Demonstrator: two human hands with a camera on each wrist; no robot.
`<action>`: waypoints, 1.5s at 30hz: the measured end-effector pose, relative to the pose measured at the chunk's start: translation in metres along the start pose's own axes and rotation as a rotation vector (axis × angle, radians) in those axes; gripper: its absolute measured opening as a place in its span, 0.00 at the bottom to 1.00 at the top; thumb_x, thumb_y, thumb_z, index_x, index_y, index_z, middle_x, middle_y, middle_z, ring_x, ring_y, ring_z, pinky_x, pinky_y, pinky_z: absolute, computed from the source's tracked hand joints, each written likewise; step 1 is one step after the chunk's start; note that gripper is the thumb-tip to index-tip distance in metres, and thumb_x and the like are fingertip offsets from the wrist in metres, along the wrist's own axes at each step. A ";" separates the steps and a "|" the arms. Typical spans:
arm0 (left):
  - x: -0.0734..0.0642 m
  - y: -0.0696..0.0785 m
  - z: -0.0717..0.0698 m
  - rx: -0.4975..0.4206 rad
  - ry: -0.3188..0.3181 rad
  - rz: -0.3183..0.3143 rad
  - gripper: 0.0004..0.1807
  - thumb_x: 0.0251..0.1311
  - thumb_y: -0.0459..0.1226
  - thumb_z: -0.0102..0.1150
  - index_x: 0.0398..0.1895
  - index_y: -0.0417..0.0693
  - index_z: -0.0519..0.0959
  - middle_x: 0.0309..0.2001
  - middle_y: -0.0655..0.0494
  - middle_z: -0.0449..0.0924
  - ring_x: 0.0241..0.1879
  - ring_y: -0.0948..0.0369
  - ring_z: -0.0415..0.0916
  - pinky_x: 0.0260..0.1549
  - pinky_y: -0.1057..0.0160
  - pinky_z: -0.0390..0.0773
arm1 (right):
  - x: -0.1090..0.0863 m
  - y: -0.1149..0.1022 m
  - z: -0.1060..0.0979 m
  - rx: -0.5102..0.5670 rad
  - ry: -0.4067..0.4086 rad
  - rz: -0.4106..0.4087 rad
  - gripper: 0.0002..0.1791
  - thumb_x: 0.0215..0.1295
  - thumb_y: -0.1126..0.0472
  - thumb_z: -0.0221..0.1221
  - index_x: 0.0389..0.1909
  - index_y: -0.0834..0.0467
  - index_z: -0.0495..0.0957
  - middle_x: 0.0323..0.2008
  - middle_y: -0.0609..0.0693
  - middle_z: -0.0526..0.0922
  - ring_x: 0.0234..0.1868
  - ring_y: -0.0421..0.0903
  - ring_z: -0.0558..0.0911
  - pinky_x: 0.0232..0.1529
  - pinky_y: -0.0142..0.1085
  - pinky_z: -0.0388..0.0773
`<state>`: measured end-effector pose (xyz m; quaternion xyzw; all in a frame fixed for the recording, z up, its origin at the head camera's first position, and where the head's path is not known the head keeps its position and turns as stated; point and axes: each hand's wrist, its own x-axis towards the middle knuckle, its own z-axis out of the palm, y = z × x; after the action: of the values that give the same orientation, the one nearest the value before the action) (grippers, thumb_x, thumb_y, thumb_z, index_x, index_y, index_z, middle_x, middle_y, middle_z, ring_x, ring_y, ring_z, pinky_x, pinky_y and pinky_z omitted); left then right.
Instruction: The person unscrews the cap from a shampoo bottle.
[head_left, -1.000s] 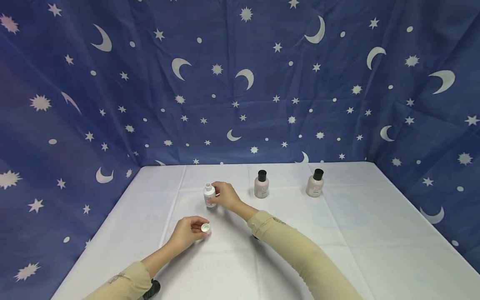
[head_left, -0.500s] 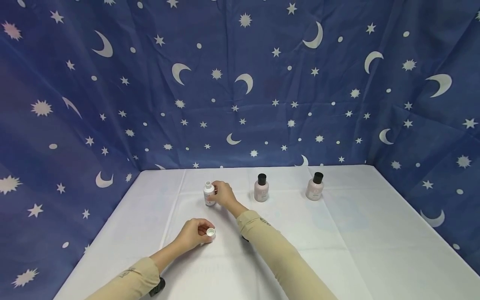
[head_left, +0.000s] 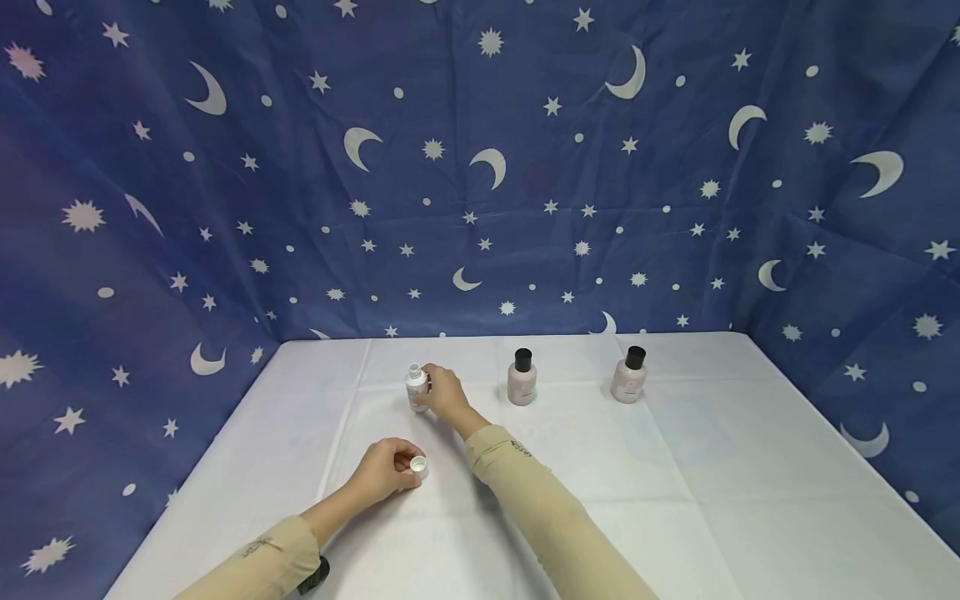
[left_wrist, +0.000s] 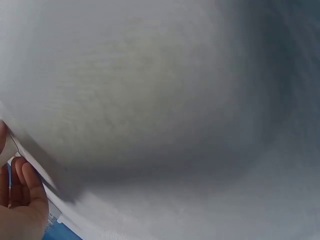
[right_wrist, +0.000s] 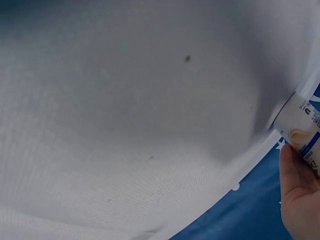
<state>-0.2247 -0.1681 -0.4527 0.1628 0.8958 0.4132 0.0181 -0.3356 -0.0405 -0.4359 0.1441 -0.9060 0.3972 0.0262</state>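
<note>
Left hand (head_left: 381, 468): pinches the small white cap (head_left: 419, 469), hollow side up, on the table's left half.
Right hand (head_left: 447, 396): grips the white bottle (head_left: 415, 388), upright and farther off, its neck bare.
Just changed: very little — in one second the cap slid slightly right. Each hand keeps its thing, so bottle and cap stay apart.
Pink bottles: one (head_left: 522, 386), then another (head_left: 628, 381) farther right, both black-topped.
Edges: the white tablecloth (head_left: 750, 467) meets the blue moon-and-star cloth (head_left: 540, 250) behind the bottles — it stretches wide right and near.

white bottle (right_wrist: 300, 122): cropped | left hand (left_wrist: 24, 207): cropped | sleeve print (head_left: 257, 546): illegible
</note>
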 end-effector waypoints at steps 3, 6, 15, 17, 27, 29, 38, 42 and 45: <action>0.001 0.002 0.002 -0.004 0.013 -0.009 0.14 0.39 0.23 0.71 0.34 0.33 0.81 0.28 0.50 0.82 0.27 0.65 0.74 0.25 0.74 0.74 | -0.003 0.000 -0.002 -0.009 0.017 0.000 0.27 0.51 0.69 0.68 0.54 0.65 0.73 0.45 0.60 0.83 0.45 0.52 0.83 0.47 0.39 0.81; 0.001 0.002 0.003 0.000 0.022 -0.018 0.14 0.39 0.23 0.70 0.34 0.33 0.81 0.28 0.50 0.81 0.27 0.65 0.74 0.25 0.74 0.74 | -0.005 0.003 -0.003 -0.012 0.004 -0.005 0.30 0.51 0.69 0.68 0.57 0.65 0.70 0.47 0.61 0.82 0.48 0.54 0.82 0.51 0.41 0.80; 0.003 0.000 0.006 -0.014 0.041 -0.042 0.15 0.38 0.22 0.70 0.34 0.33 0.80 0.28 0.52 0.79 0.27 0.64 0.72 0.26 0.74 0.74 | -0.010 0.008 -0.010 0.007 -0.069 0.035 0.40 0.49 0.67 0.69 0.64 0.66 0.62 0.50 0.65 0.80 0.51 0.58 0.80 0.55 0.46 0.76; 0.004 0.000 0.007 -0.019 0.042 -0.057 0.15 0.38 0.21 0.70 0.33 0.34 0.80 0.28 0.52 0.79 0.27 0.64 0.72 0.25 0.74 0.73 | -0.010 0.010 -0.012 -0.024 -0.083 0.035 0.41 0.50 0.67 0.69 0.65 0.65 0.61 0.50 0.64 0.79 0.52 0.58 0.79 0.56 0.46 0.76; 0.001 0.003 0.007 -0.007 0.067 -0.090 0.16 0.36 0.21 0.70 0.34 0.33 0.79 0.26 0.52 0.77 0.26 0.64 0.70 0.24 0.74 0.72 | -0.018 0.012 -0.019 -0.188 -0.175 0.036 0.46 0.49 0.64 0.71 0.67 0.64 0.57 0.53 0.63 0.78 0.54 0.55 0.79 0.57 0.42 0.77; 0.002 0.003 0.008 -0.009 0.071 -0.105 0.17 0.36 0.21 0.70 0.35 0.33 0.79 0.26 0.52 0.77 0.26 0.64 0.70 0.24 0.74 0.72 | -0.019 0.012 -0.021 -0.194 -0.177 0.038 0.45 0.49 0.63 0.71 0.66 0.64 0.58 0.53 0.63 0.78 0.54 0.56 0.79 0.56 0.43 0.77; -0.001 0.006 0.008 0.010 0.069 -0.159 0.16 0.37 0.22 0.70 0.34 0.33 0.80 0.26 0.53 0.76 0.27 0.63 0.69 0.25 0.73 0.70 | -0.026 0.018 -0.027 -0.164 -0.187 0.033 0.38 0.49 0.64 0.70 0.62 0.63 0.65 0.54 0.64 0.78 0.55 0.57 0.78 0.57 0.45 0.76; -0.001 0.006 0.008 0.024 0.072 -0.179 0.17 0.36 0.23 0.71 0.35 0.33 0.80 0.27 0.53 0.76 0.27 0.63 0.69 0.26 0.72 0.70 | -0.030 0.020 -0.031 -0.167 -0.199 0.029 0.36 0.50 0.63 0.69 0.61 0.63 0.66 0.53 0.63 0.79 0.54 0.57 0.79 0.56 0.45 0.76; -0.001 0.005 0.007 0.042 0.075 -0.187 0.19 0.36 0.24 0.72 0.37 0.34 0.80 0.27 0.54 0.75 0.28 0.63 0.69 0.26 0.71 0.70 | -0.032 0.021 -0.034 -0.173 -0.209 0.026 0.35 0.51 0.63 0.69 0.60 0.63 0.67 0.53 0.62 0.79 0.54 0.57 0.79 0.56 0.45 0.77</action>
<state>-0.2209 -0.1598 -0.4535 0.0635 0.9155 0.3968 0.0196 -0.3130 0.0058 -0.4329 0.1703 -0.9364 0.3008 -0.0612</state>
